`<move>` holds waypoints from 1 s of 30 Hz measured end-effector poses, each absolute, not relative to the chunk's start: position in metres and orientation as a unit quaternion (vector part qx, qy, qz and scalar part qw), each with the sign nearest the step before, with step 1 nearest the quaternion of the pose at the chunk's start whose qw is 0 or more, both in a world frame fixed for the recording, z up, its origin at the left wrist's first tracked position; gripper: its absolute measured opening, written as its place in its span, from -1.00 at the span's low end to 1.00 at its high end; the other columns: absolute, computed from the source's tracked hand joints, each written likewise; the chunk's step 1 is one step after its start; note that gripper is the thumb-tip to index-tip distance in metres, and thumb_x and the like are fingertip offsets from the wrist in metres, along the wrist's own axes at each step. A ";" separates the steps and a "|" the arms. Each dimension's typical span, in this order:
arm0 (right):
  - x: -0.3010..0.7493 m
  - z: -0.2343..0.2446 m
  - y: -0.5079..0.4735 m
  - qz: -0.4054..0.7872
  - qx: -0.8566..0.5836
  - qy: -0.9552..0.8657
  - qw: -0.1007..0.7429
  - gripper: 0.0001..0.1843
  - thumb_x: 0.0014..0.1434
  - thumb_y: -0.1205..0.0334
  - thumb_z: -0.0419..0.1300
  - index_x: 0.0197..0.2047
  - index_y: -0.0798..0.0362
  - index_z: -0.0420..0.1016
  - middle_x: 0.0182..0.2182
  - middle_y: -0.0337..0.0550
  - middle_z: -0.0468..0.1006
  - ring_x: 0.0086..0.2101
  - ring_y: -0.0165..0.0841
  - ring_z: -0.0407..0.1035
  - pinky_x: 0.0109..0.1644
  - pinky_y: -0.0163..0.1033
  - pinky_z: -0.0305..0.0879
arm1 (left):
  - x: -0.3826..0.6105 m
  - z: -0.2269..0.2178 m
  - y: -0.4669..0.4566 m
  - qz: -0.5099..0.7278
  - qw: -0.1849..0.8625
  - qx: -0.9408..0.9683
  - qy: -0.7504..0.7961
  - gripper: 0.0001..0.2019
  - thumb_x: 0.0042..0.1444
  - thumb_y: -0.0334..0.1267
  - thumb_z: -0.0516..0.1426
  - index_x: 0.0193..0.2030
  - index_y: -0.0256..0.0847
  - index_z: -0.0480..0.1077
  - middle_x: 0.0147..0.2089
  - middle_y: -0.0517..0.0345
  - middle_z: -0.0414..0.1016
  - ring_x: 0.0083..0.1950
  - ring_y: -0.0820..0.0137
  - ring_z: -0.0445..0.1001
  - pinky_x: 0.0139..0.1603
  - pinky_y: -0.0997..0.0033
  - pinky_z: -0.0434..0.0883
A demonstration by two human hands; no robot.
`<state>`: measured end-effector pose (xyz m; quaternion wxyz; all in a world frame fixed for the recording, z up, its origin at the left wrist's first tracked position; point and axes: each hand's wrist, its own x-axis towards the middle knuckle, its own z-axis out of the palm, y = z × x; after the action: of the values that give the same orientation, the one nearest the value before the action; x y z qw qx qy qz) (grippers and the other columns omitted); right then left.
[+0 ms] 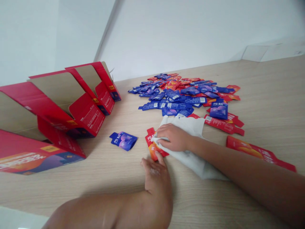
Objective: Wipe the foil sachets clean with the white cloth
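Observation:
My right hand (173, 137) is closed on a white cloth (194, 160), pressing a bunched corner of it against a red pouch (152, 152) that lies flat on the table. The rest of the cloth trails to the right under my right forearm. At the pouch's lower edge, my left hand (157, 173) rests a stretched finger on it, with the thumb held apart; its other fingers are partly hidden. A single blue pouch (124, 141) lies to the left of the red one. Part of the red pouch's right side is covered by cloth and fingers.
Several open red boxes (53, 109) stand in a row at the left. Behind my hands is a large pile of blue and red pouches (175, 95). Another red pouch (258, 153) lies at the right, beyond my right forearm. A white wall (190, 35) backs the wooden table (114, 178).

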<state>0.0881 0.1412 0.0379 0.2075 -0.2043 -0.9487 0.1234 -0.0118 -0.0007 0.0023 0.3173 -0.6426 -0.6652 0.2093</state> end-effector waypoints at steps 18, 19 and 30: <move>0.088 0.037 0.142 0.120 -0.198 -0.949 0.216 -0.84 0.20 0.27 0.09 -0.33 0.10 0.47 -0.28 -0.07 0.54 -0.19 -0.27 0.36 -0.03 -0.14 0.18 | -0.010 -0.007 0.002 0.195 0.296 -0.624 -0.696 -0.54 0.11 -0.54 -0.09 0.14 -0.41 0.37 -0.24 -0.24 0.60 -0.16 0.21 0.57 0.13 0.01 0.32; 0.089 0.036 0.144 0.119 -0.203 -0.948 0.216 -0.83 0.20 0.26 0.08 -0.32 0.11 0.48 -0.29 -0.07 0.54 -0.19 -0.27 0.36 -0.04 -0.15 0.18 | -0.010 -0.006 0.002 0.196 0.303 -0.623 -0.694 -0.54 0.12 -0.53 -0.09 0.14 -0.40 0.37 -0.24 -0.23 0.60 -0.15 0.21 0.57 0.13 0.02 0.32; 0.085 0.043 0.126 0.140 -0.095 -0.962 0.214 -0.90 0.16 0.32 0.10 -0.29 0.07 0.45 -0.23 -0.10 0.55 -0.06 -0.26 0.33 0.07 -0.11 0.17 | -0.017 0.005 0.000 0.191 0.297 -0.665 -0.658 -0.54 0.13 -0.52 -0.13 0.12 -0.44 0.37 -0.31 -0.17 0.60 -0.24 0.26 0.56 0.07 0.10 0.35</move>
<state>0.0847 0.1263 0.0431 0.2140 -0.0953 -0.9620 0.1404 -0.0166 0.0003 0.0053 0.2970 -0.6654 -0.6577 0.1910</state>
